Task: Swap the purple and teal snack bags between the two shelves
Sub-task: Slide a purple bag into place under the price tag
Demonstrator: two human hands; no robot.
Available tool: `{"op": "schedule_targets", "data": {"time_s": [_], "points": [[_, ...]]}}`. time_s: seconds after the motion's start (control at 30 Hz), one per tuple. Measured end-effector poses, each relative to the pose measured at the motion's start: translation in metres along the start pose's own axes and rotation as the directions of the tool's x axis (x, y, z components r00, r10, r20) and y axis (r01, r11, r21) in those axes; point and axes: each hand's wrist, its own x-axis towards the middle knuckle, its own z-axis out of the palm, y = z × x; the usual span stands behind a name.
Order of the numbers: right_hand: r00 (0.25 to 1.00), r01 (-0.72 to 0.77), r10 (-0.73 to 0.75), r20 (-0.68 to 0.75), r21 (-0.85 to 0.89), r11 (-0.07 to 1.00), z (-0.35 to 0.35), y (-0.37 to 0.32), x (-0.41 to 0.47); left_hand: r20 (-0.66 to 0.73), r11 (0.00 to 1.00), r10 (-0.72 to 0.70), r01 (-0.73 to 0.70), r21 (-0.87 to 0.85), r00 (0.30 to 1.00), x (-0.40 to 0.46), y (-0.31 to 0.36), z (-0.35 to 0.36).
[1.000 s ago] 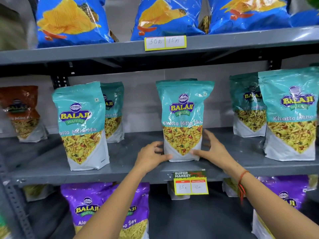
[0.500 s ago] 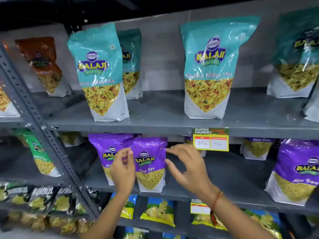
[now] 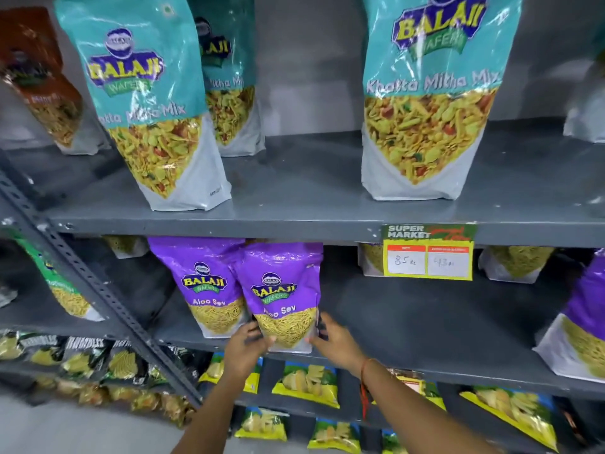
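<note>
A purple Aloo Sev bag [image 3: 284,290] stands at the front of the lower shelf [image 3: 425,329]. My left hand [image 3: 244,350] grips its lower left corner and my right hand [image 3: 334,342] grips its lower right corner. A second purple bag [image 3: 203,283] stands just behind it to the left, and another purple bag [image 3: 579,322] is at the far right. On the upper shelf [image 3: 294,204] stand teal Khatta Mitha Mix bags: one at the left [image 3: 144,103], one behind it [image 3: 229,86], one at centre right [image 3: 429,99].
A brown snack bag [image 3: 42,83] stands at the upper left. A yellow price tag [image 3: 429,252] hangs from the upper shelf's edge. A slanted metal brace [image 3: 98,290] crosses the left side. Yellow-green chip bags [image 3: 307,385] and black bags [image 3: 82,355] fill the lowest shelves.
The view dropped from the teal shelf to the purple one. My hands left the teal bag, moved down, and closed on the bottom corners of the front purple bag.
</note>
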Motion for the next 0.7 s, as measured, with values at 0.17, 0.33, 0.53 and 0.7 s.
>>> {"op": "schedule_targets", "data": {"time_s": [0.17, 0.33, 0.53, 0.7], "points": [[0.996, 0.011, -0.008, -0.084, 0.036, 0.999, -0.018, -0.002, -0.011, 0.026, 0.999, 0.051, -0.051, 0.002, 0.998, 0.000, 0.003, 0.018], [0.991, -0.018, 0.026, -0.129, 0.061, 0.998, -0.066, 0.019, -0.032, 0.094, 0.987, 0.132, -0.140, 0.079, 0.987, -0.006, 0.018, 0.063], [0.972, -0.090, 0.098, -0.214, 0.049, 0.995, -0.128, 0.040, -0.070, 0.129, 0.981, 0.147, -0.162, 0.112, 0.981, -0.021, 0.039, 0.127], [0.962, -0.100, 0.112, -0.251, 0.060, 0.993, -0.157, 0.055, -0.085, 0.155, 0.968, 0.184, -0.206, 0.141, 0.971, -0.031, 0.049, 0.159]]}}
